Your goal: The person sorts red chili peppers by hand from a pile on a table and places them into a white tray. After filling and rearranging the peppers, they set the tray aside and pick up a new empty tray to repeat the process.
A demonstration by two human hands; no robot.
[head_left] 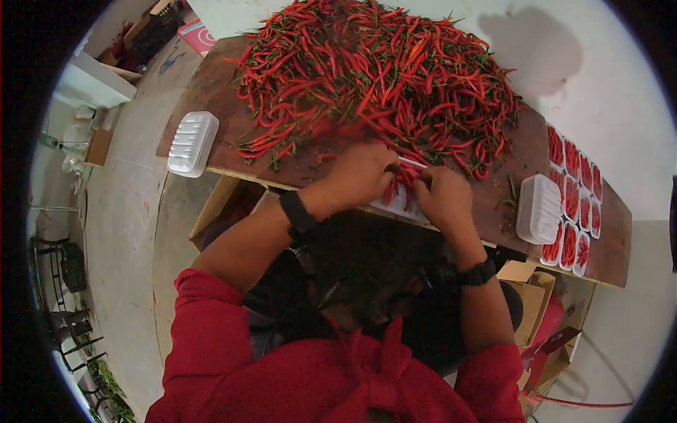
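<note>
Both my hands are over a white foam tray (pixel 403 203) at the table's near edge, which holds some red chili peppers (pixel 407 187). My left hand (pixel 368 171) is closed, its fingertips pinched on chilies at the tray's left side. Opposite it, my right hand (pixel 446 194) has curled fingers and a thumb closed on chilies at the right side. The hands partly cover the tray and the tips of the peppers. Just beyond them lies a big heap of red chilies (pixel 381 70) with green stems.
White empty foam trays (pixel 192 144) are stacked at the left edge, and another stack of trays (pixel 539 209) stands at the right. Beside it, several filled chili trays (pixel 570 243) sit in rows. Cardboard boxes (pixel 534 303) are below the table. A wall (pixel 613 84) borders the back right.
</note>
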